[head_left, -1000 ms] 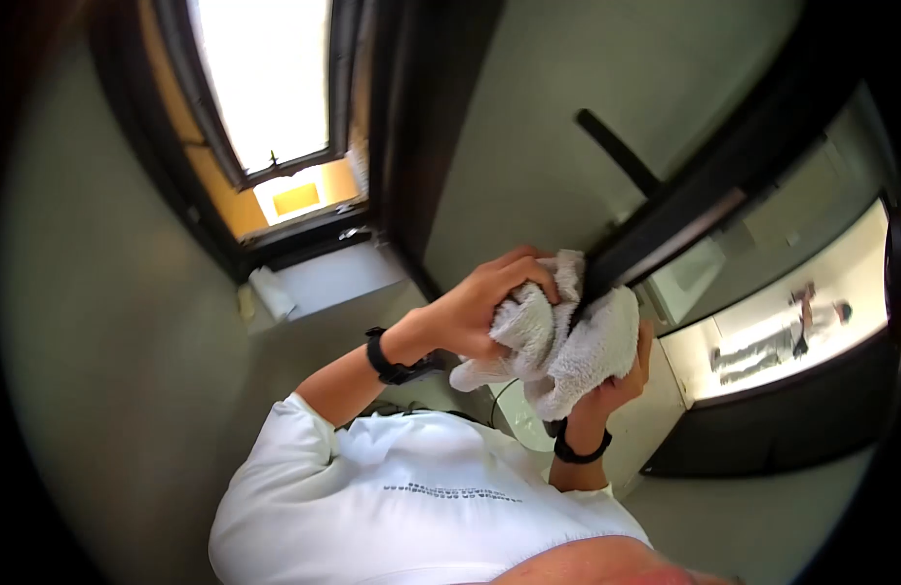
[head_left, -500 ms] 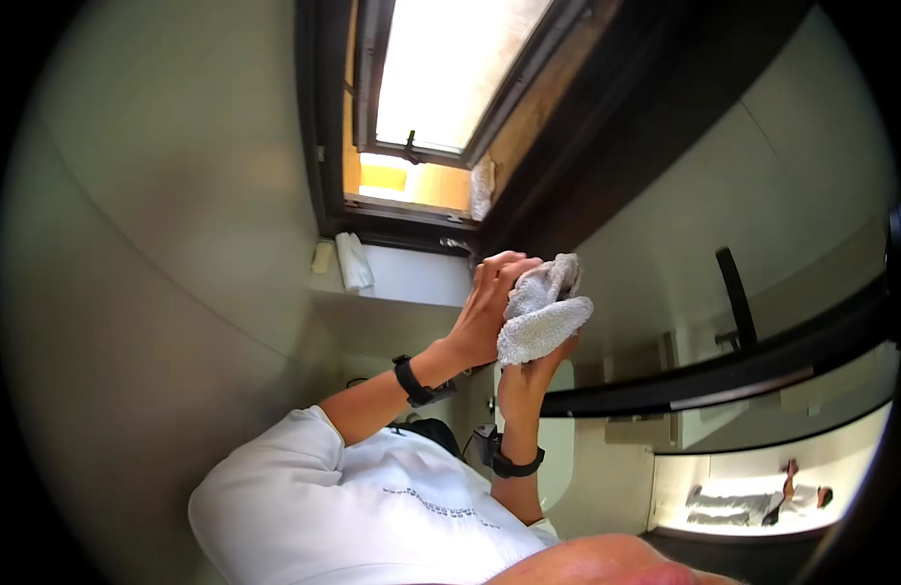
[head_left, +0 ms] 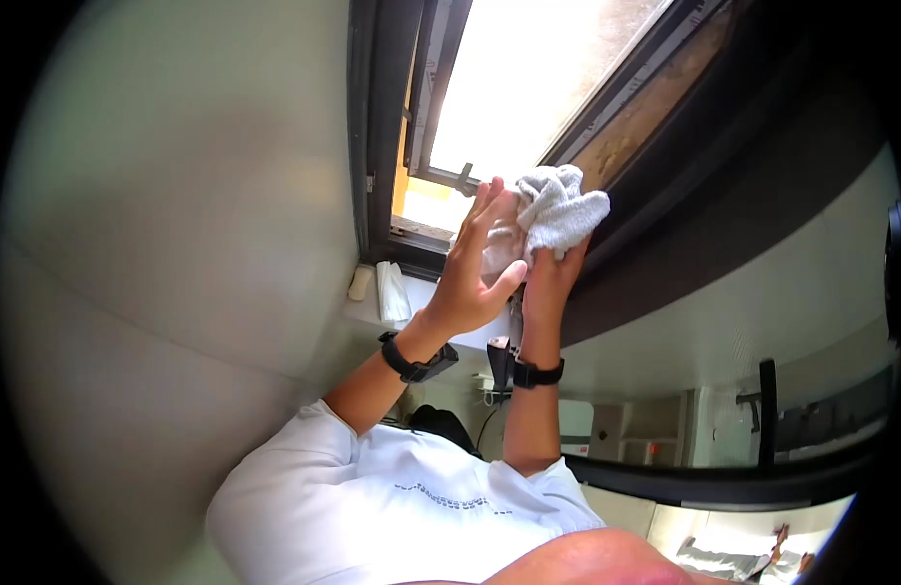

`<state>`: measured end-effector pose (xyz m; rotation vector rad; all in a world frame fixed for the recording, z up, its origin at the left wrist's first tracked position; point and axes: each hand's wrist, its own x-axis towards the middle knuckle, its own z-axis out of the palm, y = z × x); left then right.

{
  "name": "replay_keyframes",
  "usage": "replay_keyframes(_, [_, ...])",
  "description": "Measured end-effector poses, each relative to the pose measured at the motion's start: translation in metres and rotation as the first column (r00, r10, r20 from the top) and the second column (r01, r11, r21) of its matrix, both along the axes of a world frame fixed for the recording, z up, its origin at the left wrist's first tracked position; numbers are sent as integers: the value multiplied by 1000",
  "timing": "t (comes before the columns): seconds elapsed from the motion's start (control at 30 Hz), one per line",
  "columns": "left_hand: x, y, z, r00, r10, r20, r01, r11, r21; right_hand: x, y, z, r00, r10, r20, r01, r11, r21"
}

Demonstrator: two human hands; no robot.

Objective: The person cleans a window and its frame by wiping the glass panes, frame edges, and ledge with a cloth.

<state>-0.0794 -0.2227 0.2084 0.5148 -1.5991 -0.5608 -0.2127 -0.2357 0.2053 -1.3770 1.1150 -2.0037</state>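
white cloth (head_left: 564, 214) bunched over right fingers (head_left: 545, 263), beside spread left hand (head_left: 465, 283)

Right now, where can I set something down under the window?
A small bare patch of ledge shows between the white item and the left hand. Crowded: the left end, by the beige item; above, where the right hand grips the cloth.

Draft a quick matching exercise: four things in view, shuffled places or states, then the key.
1. crumpled pale-grey towelling cloth
2. white short-sleeved fabric shirt
3. slim white folded bundle
4. bare left hand

A. on the pale flat ledge
B. open, pointing upward
C. in the bare right hand
D. dark lettering across its front

Pairs: 1-C; 2-D; 3-A; 4-B
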Motion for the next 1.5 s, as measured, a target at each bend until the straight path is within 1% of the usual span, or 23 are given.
replay_keyframes(0.07, [1,-7,-7,959,-201,-201,193,979,-63,2,-33,-2,999,21,35,-22,999,33])
replay_keyframes(0.13, [-3,-18,-31,945,-210,-249,173,971,-164,9,-63,-6,1000,-18,-9,19,998,66])
replay_keyframes(0.17, [-3,-12,-41,964,-194,-182,166,973,-158,7,-74,-16,1000,-10,-4,9,1000,-23])
replay_keyframes(0.27, [8,-28,-76,988,-123,-96,124,992,9,6,-113,-29,997,-9,-77,5,999,-52])
replay_keyframes(0.37, [30,-49,-87,988,-73,-136,92,987,136,7,-152,1,955,-196,-222,156,970,-187])
replay_keyframes(0.4, [39,-52,-87,990,-53,-133,76,983,168,5,-160,23,903,-297,-312,223,942,-252])
replay_keyframes(0.5, [57,-74,-81,991,17,-129,-8,997,71,9,-176,98,835,-463,-298,270,816,-511])
replay_keyframes(0.57, [67,-86,-71,989,102,-104,-102,995,8,12,-190,133,858,-464,-221,197,694,-693])
replay_keyframes(0.67, [74,-82,-44,943,333,-24,-332,943,20,22,-200,191,607,-774,-181,335,456,-824])
replay_keyframes(0.7, [77,-87,-39,910,414,1,-414,910,28,36,-188,187,587,-756,-290,350,560,-751])
replay_keyframes(0.73, [79,-92,-39,916,402,-3,-401,914,56,45,-184,185,572,-722,-390,356,647,-675])
replay_keyframes(0.77, [83,-96,-37,921,389,-5,-387,918,81,43,-195,178,575,-731,-366,242,580,-778])
replay_keyframes(0.87, [85,-109,-42,888,447,109,-452,892,26,53,-197,152,553,-685,-474,250,679,-690])
replay_keyframes(0.9, [85,-115,-51,861,483,157,-486,874,-22,53,-213,134,540,-734,-411,215,593,-776])
replay_keyframes(0.93, [87,-112,-54,866,477,152,-481,877,-10,61,-197,128,519,-720,-461,283,654,-702])
replay_keyframes(1.0, [87,-115,-63,876,459,151,-468,883,35,61,-198,99,562,-646,-518,278,736,-617])
replay_keyframes(1.1, [80,-113,-69,878,433,204,-436,899,-29,39,-211,46,567,-504,-652,218,855,-471])
replay_keyframes(1.13, [74,-111,-66,927,337,164,-345,938,22,36,-217,28,532,-501,-683,295,865,-405])
replay_keyframes(1.2, [56,-103,-59,988,139,64,-143,987,79,32,-211,3,561,-449,-696,376,887,-269])
replay_keyframes(1.3, [46,-107,-68,997,8,80,-24,979,204,22,-207,-28,670,-377,-639,377,915,-144])
replay_keyframes(1.33, [48,-105,-60,995,-5,102,-24,960,280,24,-200,-35,718,-333,-611,375,925,-64])
replay_keyframes(1.4, [47,-107,-56,987,22,162,-72,947,313,15,-198,-41,727,-325,-605,327,938,-111])
replay_keyframes(1.5, [44,-109,-45,983,71,170,-129,925,358,24,-182,6,824,-290,-487,325,946,-12])
